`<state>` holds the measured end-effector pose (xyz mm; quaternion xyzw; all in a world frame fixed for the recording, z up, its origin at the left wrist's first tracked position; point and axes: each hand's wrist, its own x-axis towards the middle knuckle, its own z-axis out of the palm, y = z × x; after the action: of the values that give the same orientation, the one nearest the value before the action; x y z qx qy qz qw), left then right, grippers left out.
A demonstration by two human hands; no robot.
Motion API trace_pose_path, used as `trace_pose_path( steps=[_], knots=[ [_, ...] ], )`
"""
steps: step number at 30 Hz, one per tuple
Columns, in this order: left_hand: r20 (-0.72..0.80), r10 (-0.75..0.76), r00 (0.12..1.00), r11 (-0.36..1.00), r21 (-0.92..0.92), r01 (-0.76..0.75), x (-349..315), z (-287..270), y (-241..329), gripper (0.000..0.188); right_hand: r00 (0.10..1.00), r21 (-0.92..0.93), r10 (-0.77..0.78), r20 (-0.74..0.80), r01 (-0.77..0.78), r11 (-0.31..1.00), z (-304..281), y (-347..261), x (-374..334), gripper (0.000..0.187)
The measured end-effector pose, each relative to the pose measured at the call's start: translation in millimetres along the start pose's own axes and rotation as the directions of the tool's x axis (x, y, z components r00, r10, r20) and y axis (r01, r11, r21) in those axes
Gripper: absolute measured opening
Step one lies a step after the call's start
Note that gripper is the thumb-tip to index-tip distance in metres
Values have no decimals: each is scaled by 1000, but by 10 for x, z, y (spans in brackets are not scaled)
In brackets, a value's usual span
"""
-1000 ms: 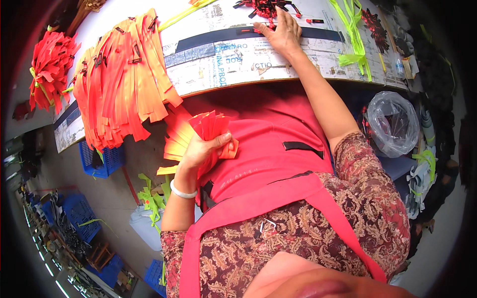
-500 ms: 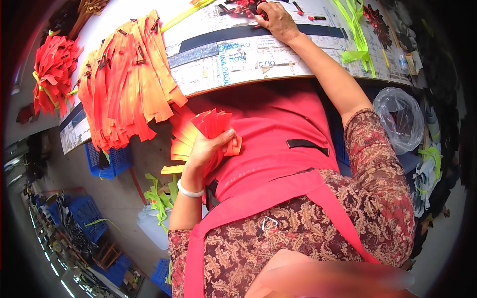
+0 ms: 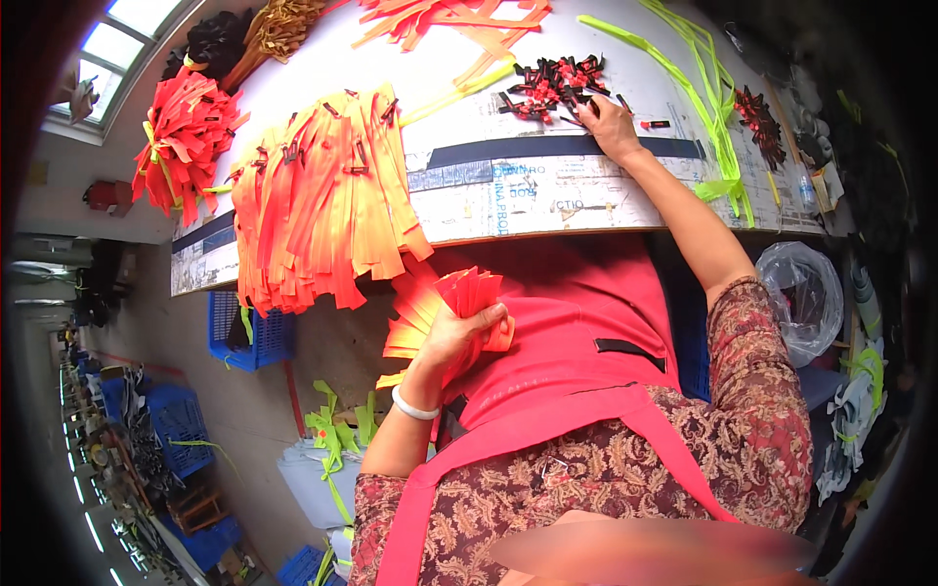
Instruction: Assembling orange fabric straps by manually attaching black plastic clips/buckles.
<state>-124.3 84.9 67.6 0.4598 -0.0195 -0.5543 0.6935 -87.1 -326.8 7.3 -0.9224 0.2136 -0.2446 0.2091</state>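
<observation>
Here, left hand (image 3: 467, 330) grips orange strips (image 3: 445, 303); right hand (image 3: 608, 119) fingers small clips (image 3: 549, 83) w/ orange stack (image 3: 327, 195) nearby.

Single head cam, fisheye, looks steeply down over worktable (image 3: 586, 210), close in.

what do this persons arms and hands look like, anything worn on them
Both hands are bare, no gloves. The left hand has a white bangle at the wrist. The right hand has nothing on it. Short sleeves in a dark red paisley print end above the elbows.
</observation>
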Motion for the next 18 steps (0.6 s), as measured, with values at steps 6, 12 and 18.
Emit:
trace_pose_path(
  steps=[6,12,18],
  knots=[
    [-25,90,996,968,236,-82,48,-10,67,8,881,818,-32,472,-451,-357,-198,351,180,26],
    [-59,101,993,990,108,-94,113,46,55,6,822,770,123,556,-454,-449,-51,155,159,29],
    [-85,144,986,972,201,-124,218,-5,79,9,826,741,39,562,-482,-468,-55,195,224,29]
  ],
)
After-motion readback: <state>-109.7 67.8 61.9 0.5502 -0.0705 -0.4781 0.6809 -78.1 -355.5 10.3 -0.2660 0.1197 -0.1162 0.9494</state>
